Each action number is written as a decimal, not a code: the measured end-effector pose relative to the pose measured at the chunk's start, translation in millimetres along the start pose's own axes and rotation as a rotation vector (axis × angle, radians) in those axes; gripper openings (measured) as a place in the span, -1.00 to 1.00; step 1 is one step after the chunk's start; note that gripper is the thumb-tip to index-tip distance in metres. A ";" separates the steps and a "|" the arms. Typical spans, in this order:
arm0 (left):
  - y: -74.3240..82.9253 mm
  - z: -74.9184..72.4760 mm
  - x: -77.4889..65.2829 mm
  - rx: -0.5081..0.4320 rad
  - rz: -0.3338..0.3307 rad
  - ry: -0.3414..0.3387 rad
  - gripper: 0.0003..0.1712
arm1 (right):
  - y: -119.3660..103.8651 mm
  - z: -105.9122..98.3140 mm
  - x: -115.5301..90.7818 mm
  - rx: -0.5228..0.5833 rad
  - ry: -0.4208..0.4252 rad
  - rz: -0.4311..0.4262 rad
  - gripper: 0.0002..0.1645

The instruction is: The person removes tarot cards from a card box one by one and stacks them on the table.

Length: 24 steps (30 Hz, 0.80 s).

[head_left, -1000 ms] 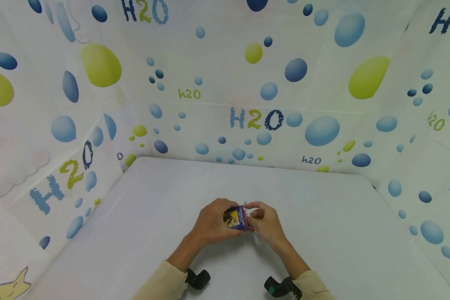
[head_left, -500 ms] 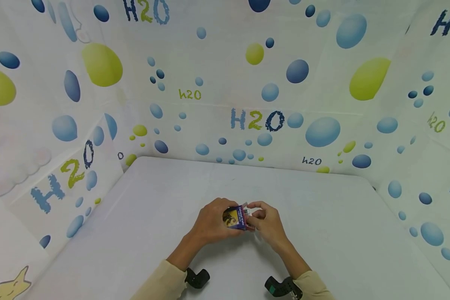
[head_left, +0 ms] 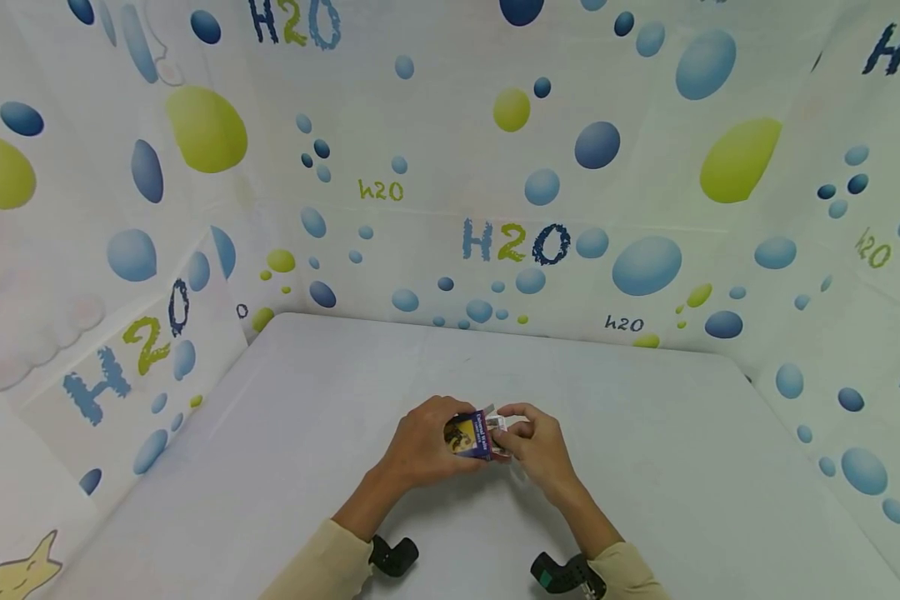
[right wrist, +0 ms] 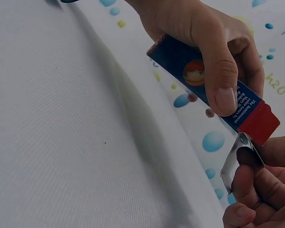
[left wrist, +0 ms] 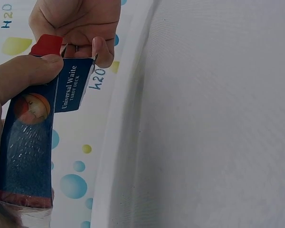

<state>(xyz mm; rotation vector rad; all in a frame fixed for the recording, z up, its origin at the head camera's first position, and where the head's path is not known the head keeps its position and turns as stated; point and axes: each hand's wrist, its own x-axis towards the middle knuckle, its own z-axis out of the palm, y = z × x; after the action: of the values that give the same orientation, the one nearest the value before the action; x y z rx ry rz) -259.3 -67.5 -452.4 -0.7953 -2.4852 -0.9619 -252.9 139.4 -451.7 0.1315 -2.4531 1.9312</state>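
My left hand (head_left: 423, 442) grips a small dark-blue tarot deck box (head_left: 465, 435), its thumb along the narrow side. The lettering "Universal Waite Tarot Deck" shows on the end flap (left wrist: 72, 88), which is folded outward in the left wrist view. A red side tab (right wrist: 260, 124) sticks out at the same open end. Around that end curl the fingers of my right hand (head_left: 536, 446), pinching there. A pale-edged piece (head_left: 498, 425) shows between the box and the right fingers. Clear film (left wrist: 31, 216) wraps the box's other end. The box's inside is hidden.
Both hands are held above a white-covered table (head_left: 330, 383). A white backdrop (head_left: 435, 108) with coloured drops and "H2O" lettering rises behind and at the sides. Black devices (head_left: 395, 557) sit at both wrists, below beige sleeves (head_left: 322, 562).
The right fingers have moved slightly right, away from the box. More of the pale-edged piece shows at the open end. The left hand keeps its grip, and the view has shifted slightly.
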 end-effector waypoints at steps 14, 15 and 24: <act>-3.7 -0.2 0.1 0.005 -0.011 -0.001 -0.22 | 7.6 -2.9 4.0 0.006 -0.002 -0.039 -0.63; -3.9 -0.2 0.2 0.007 -0.011 -0.001 -0.22 | 8.2 -3.2 4.3 0.012 -0.005 -0.040 -0.63; -5.2 -1.1 0.4 0.008 -0.021 -0.010 -0.21 | 11.3 -5.4 5.6 0.002 -0.005 -0.035 -0.66</act>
<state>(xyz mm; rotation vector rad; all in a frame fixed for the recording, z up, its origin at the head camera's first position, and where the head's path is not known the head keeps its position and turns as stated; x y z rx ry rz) -262.7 -71.3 -454.0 -0.7749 -2.5096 -0.9567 -259.5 147.0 -460.9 0.1774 -2.4351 1.9216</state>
